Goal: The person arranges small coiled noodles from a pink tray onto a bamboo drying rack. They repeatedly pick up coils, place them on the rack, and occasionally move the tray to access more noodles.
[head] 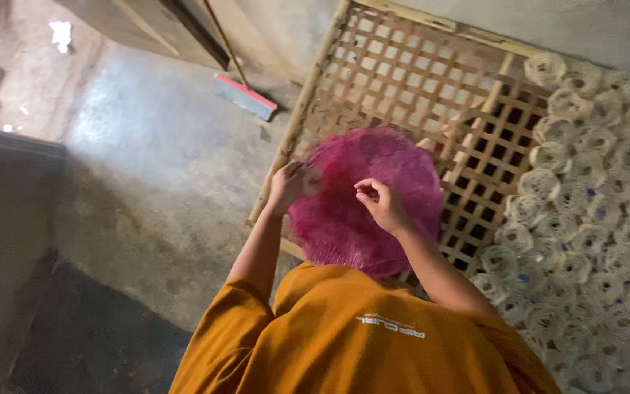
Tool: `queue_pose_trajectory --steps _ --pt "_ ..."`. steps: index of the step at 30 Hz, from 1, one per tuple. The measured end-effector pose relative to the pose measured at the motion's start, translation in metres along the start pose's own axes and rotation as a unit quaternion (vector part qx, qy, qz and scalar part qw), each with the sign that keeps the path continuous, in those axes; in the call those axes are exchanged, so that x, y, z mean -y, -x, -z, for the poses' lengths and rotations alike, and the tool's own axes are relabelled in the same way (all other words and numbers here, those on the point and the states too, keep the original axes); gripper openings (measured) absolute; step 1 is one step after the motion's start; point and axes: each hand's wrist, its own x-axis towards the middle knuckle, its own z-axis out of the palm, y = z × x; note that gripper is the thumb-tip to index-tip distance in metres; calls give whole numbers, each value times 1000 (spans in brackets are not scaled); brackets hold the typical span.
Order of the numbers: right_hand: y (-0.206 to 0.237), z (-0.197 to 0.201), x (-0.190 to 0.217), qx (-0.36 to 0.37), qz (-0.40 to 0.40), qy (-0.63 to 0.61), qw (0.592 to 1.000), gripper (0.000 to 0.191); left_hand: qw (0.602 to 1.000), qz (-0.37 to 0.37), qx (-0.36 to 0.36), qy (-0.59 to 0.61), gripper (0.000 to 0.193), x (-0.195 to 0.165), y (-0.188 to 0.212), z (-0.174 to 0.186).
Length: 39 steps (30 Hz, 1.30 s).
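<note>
A round pink mat of fine noodle-like strands [351,211] lies in front of my chest, over a wooden lattice rack [395,73]. My left hand [286,186] grips the mat's left edge. My right hand [379,203] rests on top of the mat with thumb and fingers pinched together on a few strands. My orange shirt [359,335] fills the bottom of the view.
Several pale round noodle nests [585,204] cover the rack's right part. A broom with a red-and-grey head [246,96] leans at the far wall by a wooden door. Grey concrete floor [147,168] spreads to the left, with a dark patch near left.
</note>
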Motion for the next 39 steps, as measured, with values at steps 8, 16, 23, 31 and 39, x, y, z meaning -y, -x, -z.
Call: queue_pose_trajectory --steps 8,16,23,31,39 --pt "-36 -25 40 -158 55 -7 986 36 992 -98 81 -3 24 -86 -17 -41" --pt "-15 -9 21 -178 -90 -20 980 33 958 -151 126 -209 28 -111 1 -60" --pt "10 78 0 -193 -188 -220 938 21 966 -107 63 -229 32 -110 -41 -24" --pt "-38 276 -22 -384 -139 -204 890 8 914 -215 -66 -338 37 -90 -44 -14" --pt "-104 314 -7 -407 -17 278 870 13 934 -128 -62 -328 32 -90 -20 -24"
